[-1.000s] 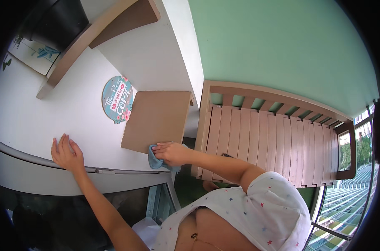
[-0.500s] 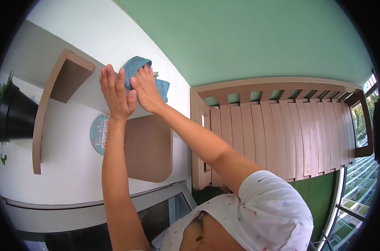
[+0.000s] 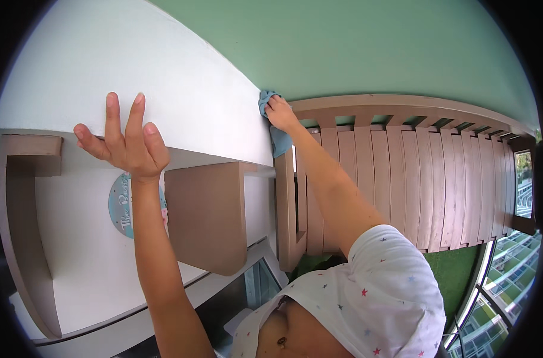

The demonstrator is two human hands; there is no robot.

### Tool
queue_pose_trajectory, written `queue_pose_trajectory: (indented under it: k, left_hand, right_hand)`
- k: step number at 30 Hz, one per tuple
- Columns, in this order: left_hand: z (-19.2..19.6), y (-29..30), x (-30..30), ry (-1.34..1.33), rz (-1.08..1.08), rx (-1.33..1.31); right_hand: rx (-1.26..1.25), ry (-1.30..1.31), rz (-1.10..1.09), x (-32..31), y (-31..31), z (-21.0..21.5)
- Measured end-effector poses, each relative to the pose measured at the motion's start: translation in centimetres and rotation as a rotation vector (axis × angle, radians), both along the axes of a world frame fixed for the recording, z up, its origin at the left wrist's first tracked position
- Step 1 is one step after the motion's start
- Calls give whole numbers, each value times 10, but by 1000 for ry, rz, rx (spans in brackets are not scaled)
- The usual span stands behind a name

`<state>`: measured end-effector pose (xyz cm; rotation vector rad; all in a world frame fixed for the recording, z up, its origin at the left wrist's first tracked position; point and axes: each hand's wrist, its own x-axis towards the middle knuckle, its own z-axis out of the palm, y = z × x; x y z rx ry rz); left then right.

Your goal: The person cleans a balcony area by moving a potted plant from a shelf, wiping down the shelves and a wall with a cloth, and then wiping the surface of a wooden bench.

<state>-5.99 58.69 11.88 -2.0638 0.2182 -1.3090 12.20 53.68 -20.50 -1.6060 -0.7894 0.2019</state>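
My right hand (image 3: 281,114) grips a blue cloth (image 3: 280,142) at the corner where the white wall (image 3: 170,83) meets the green wall (image 3: 367,48). Part of the cloth is bunched under the fingers, and a flap hangs below, beside the end of the brown slatted bench (image 3: 397,191). My left hand (image 3: 128,143) is raised, fingers spread and holding nothing. It appears in front of the white wall's lower edge; whether it touches there I cannot tell.
Below my left hand is a round blue sign (image 3: 120,206), partly hidden by my forearm. Brown shelves flank it, one on the right (image 3: 205,215) and one on the left (image 3: 29,227). Beyond the bench's right end is a railing (image 3: 510,280). Green turf (image 3: 453,280) lies under the bench.
My right hand has moved right with the cloth, from the white wall to the corner by the bench. My left hand has shifted left and its fingers have spread. The plant pot has left view.
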Motion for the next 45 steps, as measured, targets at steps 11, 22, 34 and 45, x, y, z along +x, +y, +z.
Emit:
queue_pose_trajectory:
  k: [11, 22, 34, 45]
  left_hand:
    - [-2, 9, -4, 32, 30, -49]
    - [-4, 6, 3, -5, 63, -54]
    - [-5, 9, 3, -37, -8, -50]
    - [-2, 7, -6, -15, 90, -9]
  right_hand:
    - [-354, -470, 267, -140, -125, -35]
    - [-34, -748, 843, -202, -230, -44]
    - [-330, -536, 468, -198, -197, -27]
    - [-128, -300, 195, -84, -141, -5]
